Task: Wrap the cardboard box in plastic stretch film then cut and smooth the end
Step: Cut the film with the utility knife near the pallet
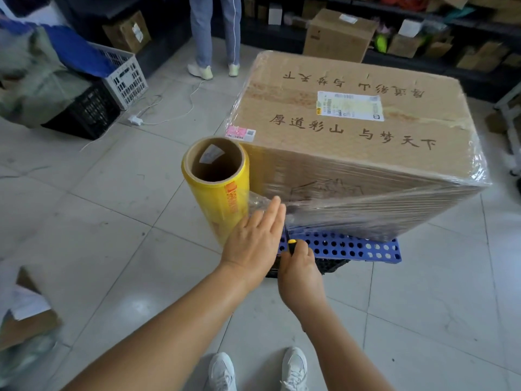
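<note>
My left hand is lying flat, its fingers straight and close together, pressing against the lower part of the yellow film roll and the loose stretch film running from it. The roll is standing upright just beyond these fingers, showing its hollow cardboard core. My right hand is curling its fingers around a cutter with a yellow tip, just right of the left hand, at the near lower corner of the cardboard box. The box, sealed and already covered in film, is sitting beyond and right of both hands on a blue perforated platform, bearing a white shipping label on top. Far left of my fingers, a white crate and a black crate are holding bundled fabric. Beyond the box, shelves are carrying smaller cartons. A second person's legs are standing on the tiled floor.
</note>
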### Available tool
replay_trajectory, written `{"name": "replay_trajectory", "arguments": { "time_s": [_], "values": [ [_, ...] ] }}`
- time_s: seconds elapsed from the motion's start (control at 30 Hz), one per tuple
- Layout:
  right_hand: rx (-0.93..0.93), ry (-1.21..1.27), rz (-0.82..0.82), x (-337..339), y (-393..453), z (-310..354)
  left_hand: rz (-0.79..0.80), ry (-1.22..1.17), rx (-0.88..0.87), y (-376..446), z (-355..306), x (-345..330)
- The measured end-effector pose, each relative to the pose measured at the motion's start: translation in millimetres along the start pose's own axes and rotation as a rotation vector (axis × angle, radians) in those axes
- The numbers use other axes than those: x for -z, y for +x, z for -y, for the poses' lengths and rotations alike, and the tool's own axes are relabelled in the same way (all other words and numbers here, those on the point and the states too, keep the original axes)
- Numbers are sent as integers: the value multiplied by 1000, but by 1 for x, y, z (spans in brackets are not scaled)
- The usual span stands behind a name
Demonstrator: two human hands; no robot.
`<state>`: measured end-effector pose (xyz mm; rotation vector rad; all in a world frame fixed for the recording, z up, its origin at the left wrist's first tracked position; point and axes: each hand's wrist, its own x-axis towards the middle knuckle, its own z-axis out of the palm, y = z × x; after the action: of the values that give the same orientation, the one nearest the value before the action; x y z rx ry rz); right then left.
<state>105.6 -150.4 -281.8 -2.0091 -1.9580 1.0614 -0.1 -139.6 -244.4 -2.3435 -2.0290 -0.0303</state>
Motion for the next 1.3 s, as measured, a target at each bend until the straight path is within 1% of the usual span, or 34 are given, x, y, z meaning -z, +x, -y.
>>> {"name": "replay_trajectory", "arguments": {
  "time_s": [0.07, 0.1, 0.2, 0.3, 0.4, 0.5, 0.57, 0.67, 0.8, 0.9, 1.0, 1.1, 1.2, 1.3],
  "values": [
    [18, -26, 4, -1, -4, -3, 155, -86, 96, 3, 2, -10],
    [13, -28, 6, -3, -5, -5, 188, -104, 126, 5, 3, -13],
    [-22, 22, -4, -7, -3, -5, 158, -115, 173, 10, 7, -21],
    [-22, -15, 13, -10, 8, 0, 65, -100, 151, 17, 8, -31],
    [2, -56, 69, -10, 25, 9, 1, -43, 130, 23, 8, -36],
    [-24, 10, 78, -11, 37, 13, 40, -33, 128, 23, 10, -37],
    [-12, 3, 67, -14, 36, 10, 71, -22, 124, 19, 11, -41],
    [6, -42, 80, -23, 21, -2, 75, 23, 94, 16, 13, -49],
    [-80, 6, 113, -35, 8, -14, 149, 28, 67, 15, 13, -57],
    [-93, 42, 106, -36, 25, -10, 196, 20, 62, 14, 11, -62],
    [-77, 57, 107, -37, 44, -5, 195, 19, 81, 16, 12, -65],
    [-75, 28, 106, -42, 42, -10, 220, 3, 88, 18, 12, -72],
    [-58, -71, 184, -50, 26, -20, 238, 19, 81, 15, 12, -87],
    [-117, -19, 166, -59, 33, -23, 245, 1, 128, 13, 12, -95]
  ]
}}
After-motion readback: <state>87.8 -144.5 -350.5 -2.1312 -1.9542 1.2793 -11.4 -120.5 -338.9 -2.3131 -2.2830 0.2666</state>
